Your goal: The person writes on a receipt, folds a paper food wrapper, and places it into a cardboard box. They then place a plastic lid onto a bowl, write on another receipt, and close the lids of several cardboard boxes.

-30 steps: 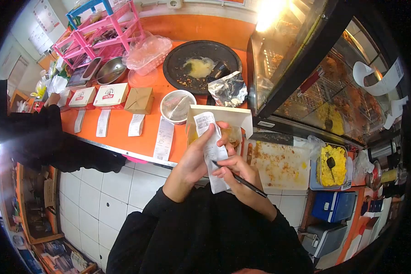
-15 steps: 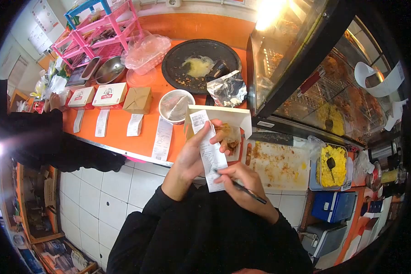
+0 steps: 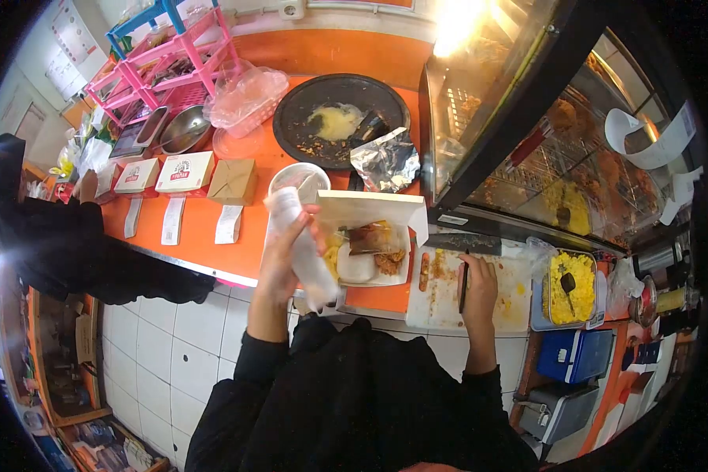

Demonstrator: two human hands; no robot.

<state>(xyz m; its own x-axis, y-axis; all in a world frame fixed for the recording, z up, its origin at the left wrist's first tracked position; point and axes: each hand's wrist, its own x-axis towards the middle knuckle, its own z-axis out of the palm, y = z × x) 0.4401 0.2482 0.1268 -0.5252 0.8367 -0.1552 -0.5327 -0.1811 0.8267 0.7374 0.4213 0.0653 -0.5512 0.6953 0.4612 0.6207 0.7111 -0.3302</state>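
Note:
A long paper receipt, smeared by motion, is gripped in my left hand left of the open food box. That white box stands with its lid raised; inside are a white rounded item, a brown sachet, fried food and something yellow. My right hand is over the stained cutting board, closed around a dark pen held upright. Behind my left hand, a round white tub is partly covered by the receipt.
Closed food boxes line the orange counter, with receipts before them. A large stone mortar, crumpled foil, a knife, a cutting board, a tray of yellow food and a glass display case are nearby. Another person stands left.
My left hand has moved left with the receipt, uncovering the box's contents. My right hand has left the receipt and gone right, over the cutting board, with the pen.

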